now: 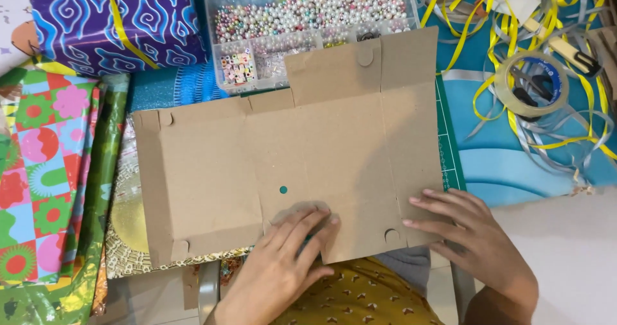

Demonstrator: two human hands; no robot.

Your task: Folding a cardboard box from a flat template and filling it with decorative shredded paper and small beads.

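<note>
Two bare hands press flat on a flattened brown cardboard box blank [289,164] at frame centre: left hand [289,254] fingers together at its lower edge; right hand [469,228] fingers spread on its lower right corner, neither gripping; beyond, a clear compartmented bead box [308,17]; upper left, a purple ribboned gift [116,20].

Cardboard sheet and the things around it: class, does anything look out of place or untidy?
Yes. Yellow and grey ribbon lies in a loose tangle at the top right, looping over the tape roll. The flat cardboard sheet also covers a corner of the bead box.
</note>
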